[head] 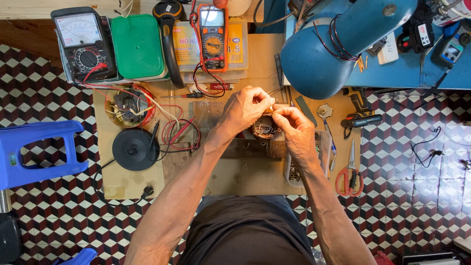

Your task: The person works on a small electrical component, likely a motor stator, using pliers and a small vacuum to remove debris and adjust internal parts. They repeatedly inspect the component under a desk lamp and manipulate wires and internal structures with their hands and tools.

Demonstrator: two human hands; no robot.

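Note:
My left hand (245,107) and my right hand (293,126) meet over a small round motor stator with copper windings (265,129) on a cardboard sheet (235,174). The fingers of both hands pinch thin wire ends (274,91) that rise from the stator. My left hand covers the stator's upper left part; my right hand curls around its right side.
An analogue meter (83,41), a green box (137,46), a digital multimeter (212,37), a black round base (135,149), another wound stator (130,105), red-handled scissors (349,176), a cordless drill (362,114), a blue lamp (338,44) and a blue stool (37,152) surround the work spot.

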